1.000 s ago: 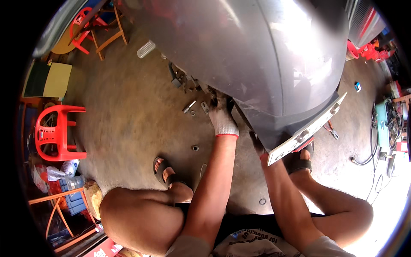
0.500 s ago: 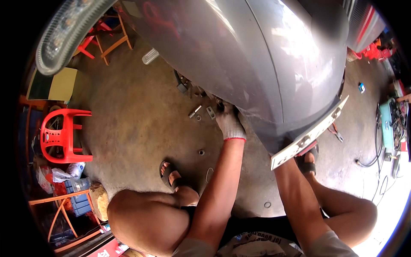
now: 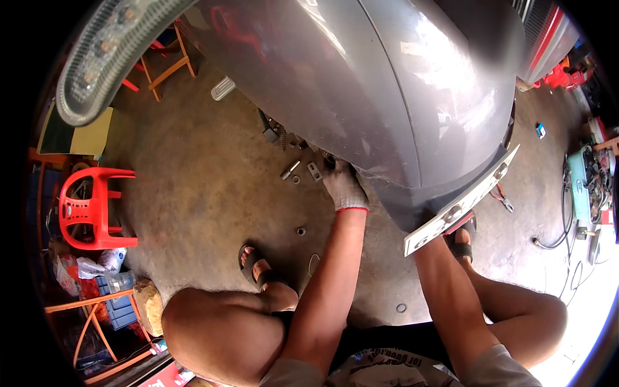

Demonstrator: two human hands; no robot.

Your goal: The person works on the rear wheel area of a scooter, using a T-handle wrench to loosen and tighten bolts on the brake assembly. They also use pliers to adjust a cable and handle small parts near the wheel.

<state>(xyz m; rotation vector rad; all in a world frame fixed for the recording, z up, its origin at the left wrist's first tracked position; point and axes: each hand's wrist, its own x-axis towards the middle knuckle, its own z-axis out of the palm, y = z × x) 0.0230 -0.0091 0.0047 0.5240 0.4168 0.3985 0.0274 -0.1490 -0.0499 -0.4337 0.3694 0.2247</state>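
A grey vehicle body panel (image 3: pixel 361 84), apparently a scooter's tail, fills the upper middle, with a white number plate (image 3: pixel 425 235) tilted at its near end. My left hand (image 3: pixel 346 188) wears a pale knit glove with a red cuff. It reaches in under the panel's lower edge, its fingers curled at a small dark part that I cannot make out. My right forearm (image 3: pixel 445 277) goes up behind the number plate, which hides that hand. Beside my left hand on the floor lie a flat slotted metal piece (image 3: pixel 314 171), a metal socket (image 3: pixel 291 170) and a ring (image 3: pixel 296 180).
A red plastic chair (image 3: pixel 97 209) stands at the left. Pliers (image 3: pixel 504 199) lie right of the plate, with a teal toolbox (image 3: pixel 579 190) and a black cable (image 3: pixel 566 213) farther right. A nut (image 3: pixel 301 231) and a thin ring (image 3: pixel 401 308) rest near my feet.
The whole view has shifted slightly. My left hand stays at the same place under the panel, and my right hand remains hidden behind the plate.
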